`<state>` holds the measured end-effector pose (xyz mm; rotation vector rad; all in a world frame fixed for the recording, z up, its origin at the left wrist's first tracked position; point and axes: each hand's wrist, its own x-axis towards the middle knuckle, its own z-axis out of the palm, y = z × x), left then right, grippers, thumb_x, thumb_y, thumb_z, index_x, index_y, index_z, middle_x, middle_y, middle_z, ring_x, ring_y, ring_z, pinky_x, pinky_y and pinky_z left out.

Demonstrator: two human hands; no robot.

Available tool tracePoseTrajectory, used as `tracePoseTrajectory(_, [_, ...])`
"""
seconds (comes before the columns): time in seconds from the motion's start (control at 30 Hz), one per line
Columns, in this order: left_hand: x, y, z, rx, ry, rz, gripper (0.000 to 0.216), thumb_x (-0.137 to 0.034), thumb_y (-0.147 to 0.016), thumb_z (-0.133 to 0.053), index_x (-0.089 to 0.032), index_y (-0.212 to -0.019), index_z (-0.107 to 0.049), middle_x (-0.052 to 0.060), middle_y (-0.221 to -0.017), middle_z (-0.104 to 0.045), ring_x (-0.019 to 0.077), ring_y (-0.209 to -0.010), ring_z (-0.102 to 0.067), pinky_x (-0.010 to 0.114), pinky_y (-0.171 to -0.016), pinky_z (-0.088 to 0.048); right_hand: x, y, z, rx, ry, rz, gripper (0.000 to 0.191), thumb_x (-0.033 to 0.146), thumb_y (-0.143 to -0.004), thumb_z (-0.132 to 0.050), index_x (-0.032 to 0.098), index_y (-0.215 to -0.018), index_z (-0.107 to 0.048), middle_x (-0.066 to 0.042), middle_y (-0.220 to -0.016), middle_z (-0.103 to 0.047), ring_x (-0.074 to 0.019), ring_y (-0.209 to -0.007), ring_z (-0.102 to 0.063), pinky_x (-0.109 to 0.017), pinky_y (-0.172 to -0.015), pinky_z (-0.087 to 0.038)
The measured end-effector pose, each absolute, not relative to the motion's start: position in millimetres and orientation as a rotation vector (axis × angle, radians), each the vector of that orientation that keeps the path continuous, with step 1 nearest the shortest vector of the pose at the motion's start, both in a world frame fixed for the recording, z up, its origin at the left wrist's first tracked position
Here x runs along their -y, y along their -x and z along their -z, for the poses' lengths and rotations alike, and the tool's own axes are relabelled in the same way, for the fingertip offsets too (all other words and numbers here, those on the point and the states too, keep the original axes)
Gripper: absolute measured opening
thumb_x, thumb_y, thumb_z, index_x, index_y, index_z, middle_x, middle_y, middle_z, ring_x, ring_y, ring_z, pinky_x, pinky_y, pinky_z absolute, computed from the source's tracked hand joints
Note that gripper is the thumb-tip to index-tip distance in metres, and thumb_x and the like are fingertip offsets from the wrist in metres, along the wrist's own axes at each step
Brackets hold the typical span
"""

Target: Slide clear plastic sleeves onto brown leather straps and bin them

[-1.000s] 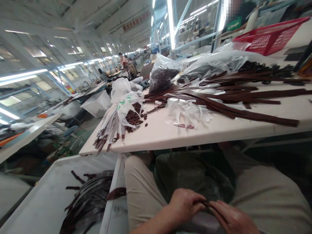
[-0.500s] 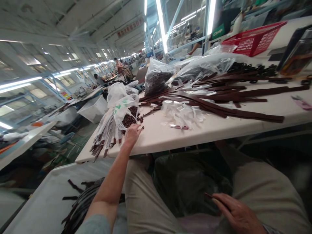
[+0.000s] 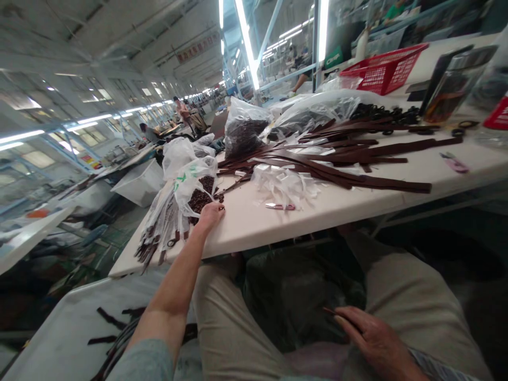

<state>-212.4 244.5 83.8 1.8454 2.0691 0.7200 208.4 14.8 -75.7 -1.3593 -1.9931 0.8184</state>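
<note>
My left hand (image 3: 210, 217) reaches over the table with thumb and fingers pinched on a small dark piece (image 3: 221, 209), too small to identify. Just beyond it, a heap of small brown pieces (image 3: 200, 200) spills from a clear plastic bag (image 3: 184, 196) with green marks. Low over my lap, my right hand (image 3: 371, 336) is closed on a thin dark brown strip (image 3: 328, 310), whose tip shows past the fingers; the rest is hidden. Pink-handled thread snips (image 3: 280, 207) lie on the table right of my left hand.
Long brown straps (image 3: 381, 182) fan across the white table (image 3: 246, 233), beside crumpled white wrappers (image 3: 288, 182). Behind them are filled plastic bags (image 3: 246, 127) and a red basket (image 3: 384, 71). A bottle (image 3: 448, 90) and second snips (image 3: 454, 162) are at right. Wrapped straps (image 3: 156, 227) overhang the left edge.
The view has turned slightly right, so the table scene shifts left. My left fingers have closed more around the small dark piece. My right hand stays over my lap with the strip.
</note>
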Motion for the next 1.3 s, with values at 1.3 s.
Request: tracePoseTrajectory(1.3, [-54, 12, -19, -0.92, -1.139, -0.907, 0.013, -0.025, -0.075, -0.078, -0.022, -0.087, -0.078, 0.0, -0.073, -0.064, 0.0089, -0.061, -0.054, 0.022, -0.061, -0.043, -15, -185, -37, 2.068, 1.32, -0.524, 0.019, 0.031, -0.096, -0.052, 0.017, -0.097, -0.066, -0.004, -0.086, -0.072, -0.0162, -0.077, -0.066, -0.026, -0.067, -0.044])
